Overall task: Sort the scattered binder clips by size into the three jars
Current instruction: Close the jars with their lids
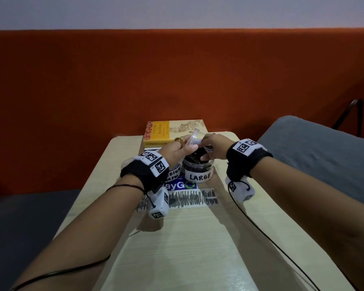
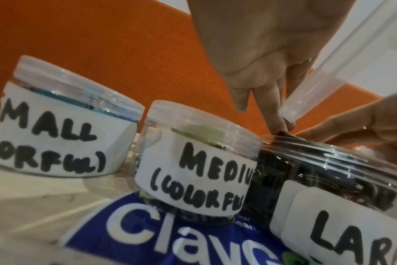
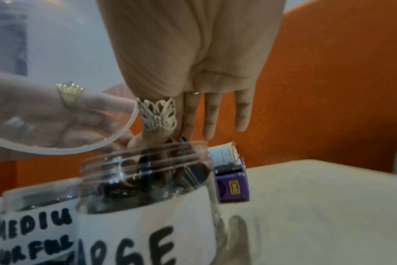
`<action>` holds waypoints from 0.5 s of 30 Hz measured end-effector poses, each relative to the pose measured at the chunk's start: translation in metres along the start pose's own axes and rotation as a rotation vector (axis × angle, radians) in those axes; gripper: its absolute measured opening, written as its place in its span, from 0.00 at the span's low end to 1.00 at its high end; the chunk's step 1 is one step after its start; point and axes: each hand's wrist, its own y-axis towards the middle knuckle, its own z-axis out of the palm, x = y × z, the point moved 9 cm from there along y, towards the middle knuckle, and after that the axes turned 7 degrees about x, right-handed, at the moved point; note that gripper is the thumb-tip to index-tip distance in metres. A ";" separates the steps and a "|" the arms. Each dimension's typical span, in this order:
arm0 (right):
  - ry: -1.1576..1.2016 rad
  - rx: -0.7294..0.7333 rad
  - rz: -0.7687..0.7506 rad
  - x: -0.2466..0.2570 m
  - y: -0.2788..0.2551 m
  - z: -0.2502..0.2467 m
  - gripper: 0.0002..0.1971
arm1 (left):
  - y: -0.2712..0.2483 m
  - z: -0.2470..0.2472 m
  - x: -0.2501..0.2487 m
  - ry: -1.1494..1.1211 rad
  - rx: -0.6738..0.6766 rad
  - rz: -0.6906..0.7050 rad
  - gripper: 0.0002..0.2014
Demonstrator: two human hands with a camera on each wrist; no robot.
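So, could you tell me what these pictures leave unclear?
- Small jar: hidden behind the left hand in the head view.
- Whether the right hand pinches a clip at the large jar: blurred, fingertips hidden.
- Clip counts: labels cover the jars.

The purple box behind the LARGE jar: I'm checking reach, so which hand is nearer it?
Right. The right hand is over the LARGE jar, beside the purple box; the left hand holds the lid farther away.
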 end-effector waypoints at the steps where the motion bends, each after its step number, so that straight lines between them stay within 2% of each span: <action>1: -0.031 0.012 0.007 0.000 0.002 -0.001 0.27 | -0.001 -0.001 0.000 0.007 0.000 -0.018 0.30; 4: -0.027 0.030 0.044 -0.007 0.003 -0.003 0.26 | 0.000 0.002 -0.001 0.024 0.026 0.007 0.34; 7: -0.028 -0.008 0.051 -0.012 0.002 -0.006 0.26 | 0.000 0.004 -0.003 0.064 0.043 0.003 0.34; 11: -0.004 -0.047 0.079 -0.018 0.001 -0.007 0.26 | 0.007 0.007 -0.006 0.084 0.076 0.081 0.50; 15: 0.048 -0.018 0.071 -0.019 -0.001 -0.003 0.26 | 0.013 0.007 -0.003 0.066 0.096 0.054 0.48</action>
